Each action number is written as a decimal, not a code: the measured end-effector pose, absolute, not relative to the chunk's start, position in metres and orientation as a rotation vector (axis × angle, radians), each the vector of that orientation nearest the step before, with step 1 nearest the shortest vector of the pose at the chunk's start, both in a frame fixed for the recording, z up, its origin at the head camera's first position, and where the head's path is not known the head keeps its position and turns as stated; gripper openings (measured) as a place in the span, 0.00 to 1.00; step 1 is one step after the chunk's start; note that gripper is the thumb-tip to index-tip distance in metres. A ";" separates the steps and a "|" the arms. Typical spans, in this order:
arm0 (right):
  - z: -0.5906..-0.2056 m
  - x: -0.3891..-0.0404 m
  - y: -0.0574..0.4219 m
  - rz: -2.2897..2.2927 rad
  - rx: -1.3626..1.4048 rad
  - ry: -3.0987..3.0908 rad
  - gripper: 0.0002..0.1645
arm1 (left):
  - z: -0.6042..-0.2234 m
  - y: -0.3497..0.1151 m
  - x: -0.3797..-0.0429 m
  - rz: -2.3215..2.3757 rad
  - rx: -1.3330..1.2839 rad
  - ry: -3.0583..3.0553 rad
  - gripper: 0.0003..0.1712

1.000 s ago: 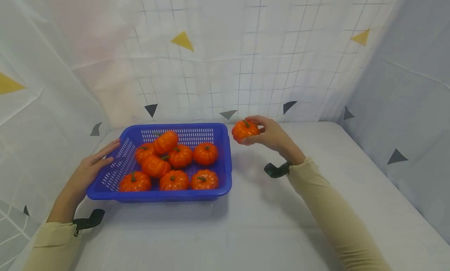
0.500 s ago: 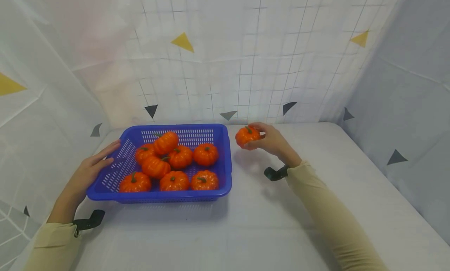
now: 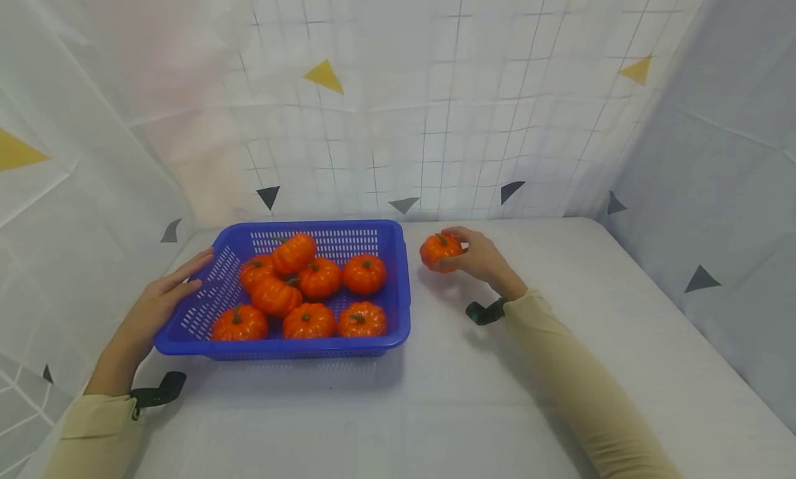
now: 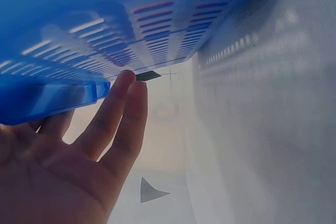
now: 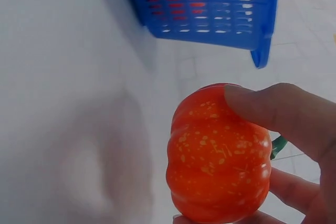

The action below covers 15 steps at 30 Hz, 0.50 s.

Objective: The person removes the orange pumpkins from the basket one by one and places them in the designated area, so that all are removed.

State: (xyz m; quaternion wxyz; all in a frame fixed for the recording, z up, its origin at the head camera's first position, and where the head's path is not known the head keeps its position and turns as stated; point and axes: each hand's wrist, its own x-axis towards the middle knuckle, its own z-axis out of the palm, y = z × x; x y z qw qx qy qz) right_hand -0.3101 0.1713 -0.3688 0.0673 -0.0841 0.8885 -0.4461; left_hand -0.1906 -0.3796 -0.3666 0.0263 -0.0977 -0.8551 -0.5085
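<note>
My right hand [image 3: 481, 258] grips a small orange pumpkin [image 3: 439, 252] with a green stem, just right of the basket. In the right wrist view the thumb lies on one side of the pumpkin [image 5: 218, 156] and fingers show on the other; its shadow falls on the table apart from it. My left hand [image 3: 158, 303] rests with fairly straight fingers at the left rim of the blue plastic basket [image 3: 280, 345]. In the left wrist view, the fingers of that hand [image 4: 79, 166] reach along the outside of the basket, under its rim. Several similar pumpkins [image 3: 309, 320] lie inside the basket.
The basket stands on a white-covered table [image 3: 398, 424]. White gridded sheeting [image 3: 398, 119] rises behind the table, with a grey side panel [image 3: 734, 189] on the right. Dark camera mounts [image 3: 158, 389] sit on both wrists.
My right hand has lowered the pumpkin toward the table and shifted it slightly right, away from the basket. My left hand and the basket have stayed put.
</note>
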 end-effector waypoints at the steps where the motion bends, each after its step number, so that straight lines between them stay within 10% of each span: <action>1: -0.371 -0.310 0.172 -1.344 -0.253 2.677 0.43 | -0.367 -0.380 -0.191 -1.570 -0.303 -2.641 0.31; 15: -0.383 -0.313 0.170 -1.301 -0.242 2.721 0.42 | -0.368 -0.380 -0.191 -1.573 -0.304 -2.639 0.31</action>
